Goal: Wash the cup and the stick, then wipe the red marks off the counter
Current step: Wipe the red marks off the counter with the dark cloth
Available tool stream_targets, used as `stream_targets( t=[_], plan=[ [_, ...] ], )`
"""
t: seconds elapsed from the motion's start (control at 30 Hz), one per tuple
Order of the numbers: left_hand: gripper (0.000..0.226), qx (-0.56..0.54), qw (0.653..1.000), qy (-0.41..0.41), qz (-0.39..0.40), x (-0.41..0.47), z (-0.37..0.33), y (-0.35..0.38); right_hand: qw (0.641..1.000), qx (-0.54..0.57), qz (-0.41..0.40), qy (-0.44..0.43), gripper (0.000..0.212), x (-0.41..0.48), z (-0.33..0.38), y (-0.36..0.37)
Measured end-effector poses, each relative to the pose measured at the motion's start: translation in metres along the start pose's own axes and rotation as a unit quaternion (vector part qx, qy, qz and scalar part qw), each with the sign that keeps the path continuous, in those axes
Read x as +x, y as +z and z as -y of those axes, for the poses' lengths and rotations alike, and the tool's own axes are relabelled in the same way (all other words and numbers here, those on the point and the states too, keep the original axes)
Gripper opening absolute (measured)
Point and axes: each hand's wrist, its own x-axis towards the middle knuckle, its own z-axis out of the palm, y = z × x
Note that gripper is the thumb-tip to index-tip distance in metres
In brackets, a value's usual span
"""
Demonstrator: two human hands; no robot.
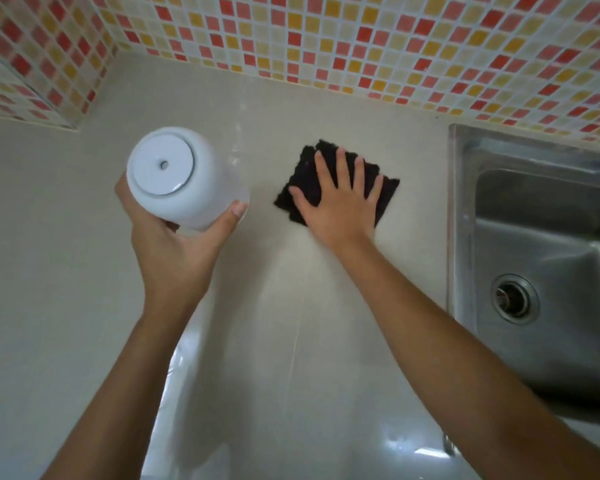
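We have the counter [66, 271] across most of the view, pale and glossy, running back to the tiled wall [326, 39]. We see no red marks on its bare parts; any left would be under the cloth or out of view. At our right the steel sink [551, 258] is set into the counter.

The black cloth [302, 171] lies flat on the counter toward the back, between the cup and the sink and touching neither. The white cup [174, 178] is off the counter to the left of the cloth, tipped so that its base faces us. The stick is nowhere in view.

Our left hand [174, 258] grips the cup from below, with the thumb curled up one side and the fingers round the other. Our right hand [340, 206] lies flat on the cloth, fingers straight and spread, pressing it down and not grasping it.

We judge that the wiping step is in hand. With the cup lifted and the cloth under the palm, washing looks finished, though we cannot tell that for the stick. The next move calls for firm, even palm pressure while we sweep the cloth across the counter, most likely leftward under the raised cup. The cup needs to be kept high and clear of the stroke. After that we should lift the cloth and check for any red beneath it.
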Motion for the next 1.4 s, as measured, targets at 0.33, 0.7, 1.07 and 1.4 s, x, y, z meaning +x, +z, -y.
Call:
stream_targets(
  t=[0.33,0.7,1.07,1.4],
  plan=[
    [0.092,0.016,0.999,-0.007,0.042,-0.012,-0.010,0.022,0.997,0.000,-0.004,-0.078,0.074,-0.146,-0.008,0.014],
    [0.093,-0.007,0.993,-0.032,0.110,-0.031,-0.019,0.068,0.999,-0.036,-0.019,0.008,0.074,-0.159,-0.100,0.000],
    [0.089,0.017,0.983,-0.044,0.177,-0.071,-0.010,0.072,0.998,-0.030,-0.050,0.034,0.066,-0.108,-0.111,-0.006],
    [0.086,0.001,0.976,-0.037,0.215,-0.073,-0.001,0.080,0.998,-0.052,-0.015,0.016,0.068,-0.203,-0.102,0.005]
  ],
)
